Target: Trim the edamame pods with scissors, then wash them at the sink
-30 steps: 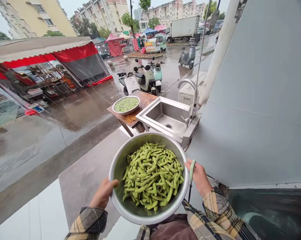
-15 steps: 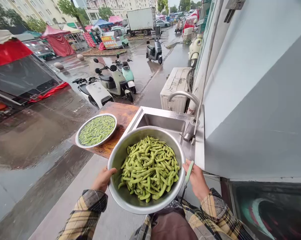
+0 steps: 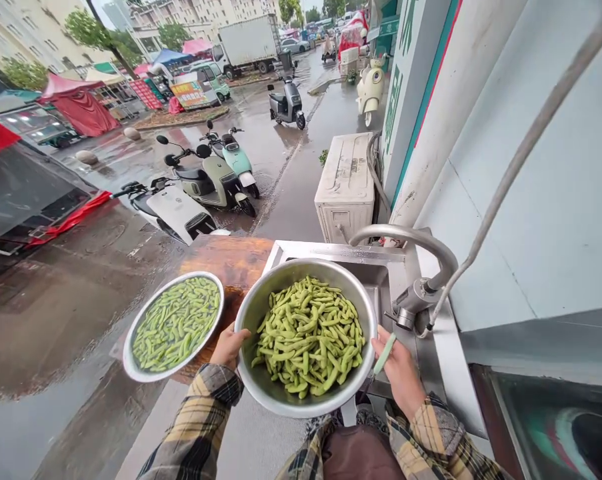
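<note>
I carry a large steel bowl [image 3: 261, 380] heaped with green edamame pods [image 3: 308, 337], held over the front of a steel sink [image 3: 331, 252]. My left hand [image 3: 228, 347] grips the bowl's left rim, thumb hooked inside. My right hand [image 3: 398, 370] grips the right rim and also pinches a pale green handle [image 3: 385, 353] of a tool whose dark end hangs below. A curved faucet [image 3: 411, 243] arches over the sink at the right.
A second steel basin of edamame [image 3: 173, 325] rests on a wet wooden table [image 3: 231, 257] left of the sink. An air-conditioner unit [image 3: 345, 177] stands behind it against the grey wall [image 3: 531, 220]. Parked scooters [image 3: 205, 180] and wet pavement lie to the left.
I have walked up to the sink; the bowl now hangs over its front edge, and the table basin sits right beside my left hand. Both grips are unchanged.
</note>
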Available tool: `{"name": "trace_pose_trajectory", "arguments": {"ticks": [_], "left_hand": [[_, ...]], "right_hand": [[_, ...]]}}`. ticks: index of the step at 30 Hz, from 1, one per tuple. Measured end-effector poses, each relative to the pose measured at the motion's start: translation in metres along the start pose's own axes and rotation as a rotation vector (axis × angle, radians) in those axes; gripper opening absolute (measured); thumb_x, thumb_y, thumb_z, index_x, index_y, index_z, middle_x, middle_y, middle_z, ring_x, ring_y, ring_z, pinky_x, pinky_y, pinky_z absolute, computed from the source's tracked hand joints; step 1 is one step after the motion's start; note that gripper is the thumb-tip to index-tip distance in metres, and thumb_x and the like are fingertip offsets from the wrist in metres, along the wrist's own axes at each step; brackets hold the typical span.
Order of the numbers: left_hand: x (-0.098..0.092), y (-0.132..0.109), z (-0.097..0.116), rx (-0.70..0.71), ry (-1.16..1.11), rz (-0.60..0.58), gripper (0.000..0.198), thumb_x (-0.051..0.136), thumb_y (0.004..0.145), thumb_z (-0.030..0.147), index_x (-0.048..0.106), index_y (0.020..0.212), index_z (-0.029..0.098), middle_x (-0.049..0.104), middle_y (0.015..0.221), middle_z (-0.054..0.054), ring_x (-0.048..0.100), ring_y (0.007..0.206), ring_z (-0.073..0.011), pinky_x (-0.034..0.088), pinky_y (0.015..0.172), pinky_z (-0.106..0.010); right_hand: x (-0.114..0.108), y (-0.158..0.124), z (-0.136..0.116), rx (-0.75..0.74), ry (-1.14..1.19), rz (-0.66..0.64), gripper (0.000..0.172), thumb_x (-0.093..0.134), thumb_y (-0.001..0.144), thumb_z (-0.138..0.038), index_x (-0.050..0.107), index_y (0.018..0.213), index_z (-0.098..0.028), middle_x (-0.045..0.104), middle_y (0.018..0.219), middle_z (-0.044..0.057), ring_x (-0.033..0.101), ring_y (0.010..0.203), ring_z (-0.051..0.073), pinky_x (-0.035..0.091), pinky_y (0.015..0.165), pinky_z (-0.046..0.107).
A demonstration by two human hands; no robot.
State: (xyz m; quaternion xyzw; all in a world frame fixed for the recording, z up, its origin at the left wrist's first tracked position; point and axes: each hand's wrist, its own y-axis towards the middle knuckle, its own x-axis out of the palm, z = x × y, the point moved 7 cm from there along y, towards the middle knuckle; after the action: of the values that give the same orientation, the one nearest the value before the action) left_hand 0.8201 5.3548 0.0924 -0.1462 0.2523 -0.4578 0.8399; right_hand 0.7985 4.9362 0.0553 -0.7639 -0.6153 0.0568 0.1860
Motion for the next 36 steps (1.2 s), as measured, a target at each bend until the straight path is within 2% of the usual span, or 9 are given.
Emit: {"name": "trace_pose_trajectory", "arguments": {"ticks": [3, 6, 10, 16, 20, 23, 27, 32, 36], "left_hand": [[0.026, 0.053, 0.007, 0.019, 0.046, -0.068, 0.037, 0.062, 0.046, 0.018, 0.060, 0.083, 0.014, 0.060, 0.054, 0.002, 0.054, 0.047, -0.0154, 0.045, 0.047, -0.027], [0.055, 0.097, 0.012, 0.043, 0.085, -0.134, 0.036, 0.061, 0.047, 0.018, 0.061, 0.082, 0.014, 0.061, 0.056, 0.002, 0.056, 0.052, -0.0160, 0.046, 0.051, -0.027], [0.082, 0.127, 0.016, 0.093, 0.137, -0.180, 0.030, 0.062, 0.050, 0.019, 0.061, 0.079, 0.015, 0.061, 0.058, 0.000, 0.058, 0.057, -0.0176, 0.048, 0.056, -0.028], [0.088, 0.136, 0.015, 0.120, 0.222, -0.167, 0.027, 0.063, 0.053, 0.021, 0.063, 0.079, 0.015, 0.067, 0.070, -0.005, 0.060, 0.062, -0.0180, 0.049, 0.056, -0.028], [0.093, 0.136, 0.013, 0.123, 0.174, -0.246, 0.042, 0.068, 0.054, 0.026, 0.064, 0.094, 0.014, 0.067, 0.071, -0.004, 0.061, 0.062, -0.0187, 0.050, 0.056, -0.029], [0.095, 0.136, 0.015, 0.155, 0.156, -0.266, 0.048, 0.069, 0.056, 0.029, 0.064, 0.102, 0.014, 0.067, 0.075, -0.003, 0.062, 0.065, -0.0190, 0.051, 0.058, -0.029], [0.095, 0.133, 0.018, 0.152, 0.189, -0.273, 0.048, 0.069, 0.058, 0.030, 0.064, 0.103, 0.014, 0.068, 0.075, -0.003, 0.063, 0.067, -0.0199, 0.052, 0.061, -0.031], [0.096, 0.128, 0.022, 0.144, 0.200, -0.290, 0.045, 0.069, 0.060, 0.033, 0.063, 0.100, 0.013, 0.068, 0.079, -0.005, 0.063, 0.070, -0.0205, 0.052, 0.066, -0.033], [0.098, 0.125, 0.027, 0.177, 0.220, -0.330, 0.044, 0.069, 0.062, 0.036, 0.064, 0.100, 0.014, 0.069, 0.087, -0.008, 0.064, 0.080, -0.0227, 0.053, 0.073, -0.034]], "right_hand": [[0.011, 0.015, 0.009, 0.047, -0.016, 0.076, 0.058, 0.072, 0.070, -0.055, 0.068, 0.114, -0.016, 0.069, 0.115, 0.014, 0.064, 0.104, 0.029, 0.051, 0.085, 0.039], [0.018, 0.029, 0.008, 0.022, -0.052, 0.163, 0.052, 0.071, 0.071, -0.056, 0.069, 0.102, -0.015, 0.071, 0.098, 0.011, 0.064, 0.083, 0.023, 0.050, 0.071, 0.033], [0.023, 0.043, 0.012, -0.006, -0.091, 0.263, 0.047, 0.068, 0.073, -0.056, 0.068, 0.095, -0.015, 0.069, 0.088, 0.008, 0.059, 0.073, 0.019, 0.046, 0.063, 0.030], [0.018, 0.032, 0.013, -0.072, -0.274, 0.284, 0.045, 0.061, 0.080, -0.054, 0.068, 0.101, -0.016, 0.070, 0.104, 0.012, 0.063, 0.086, 0.022, 0.050, 0.071, 0.033], [-0.004, 0.003, -0.014, -0.177, -0.512, 0.302, 0.036, 0.055, 0.086, -0.047, 0.068, 0.103, -0.018, 0.067, 0.110, 0.013, 0.065, 0.087, 0.022, 0.053, 0.078, 0.036], [-0.015, -0.006, -0.038, -0.251, -0.833, 0.354, 0.042, 0.051, 0.088, -0.041, 0.062, 0.122, -0.019, 0.061, 0.123, 0.014, 0.065, 0.095, 0.025, 0.053, 0.083, 0.040], [0.000, 0.020, -0.040, -0.222, -1.169, 0.253, 0.056, 0.052, 0.086, -0.031, 0.048, 0.141, -0.019, 0.040, 0.150, 0.013, 0.051, 0.126, 0.031, 0.049, 0.095, 0.042], [0.025, 0.053, -0.014, -0.122, -1.307, 0.127, 0.059, 0.056, 0.080, -0.017, 0.051, 0.138, -0.015, 0.045, 0.147, 0.015, 0.054, 0.123, 0.031, 0.047, 0.099, 0.040], [0.030, 0.055, -0.005, -0.104, -1.279, 0.093, 0.055, 0.055, 0.079, -0.016, 0.056, 0.134, -0.013, 0.044, 0.147, 0.017, 0.056, 0.121, 0.031, 0.049, 0.097, 0.039]]}}
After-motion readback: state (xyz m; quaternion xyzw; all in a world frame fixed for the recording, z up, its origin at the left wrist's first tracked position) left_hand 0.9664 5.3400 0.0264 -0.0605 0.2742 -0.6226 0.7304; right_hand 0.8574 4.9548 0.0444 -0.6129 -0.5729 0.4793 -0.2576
